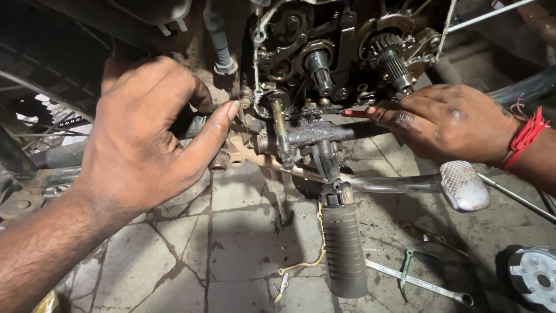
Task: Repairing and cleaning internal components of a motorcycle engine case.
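Cracked floor [231, 255]: wrench [417, 282], footpeg [343, 249].

Light falls from above and behind the camera, bright on the cracked floor tiles [231, 243] and the steel brake pedal [463, 185], which shows mild glare. The open engine case [324, 52] sits in deep shadow (its gears catch only small glints). The left hand [145, 139] looks slightly soft; the edges bow and darken.
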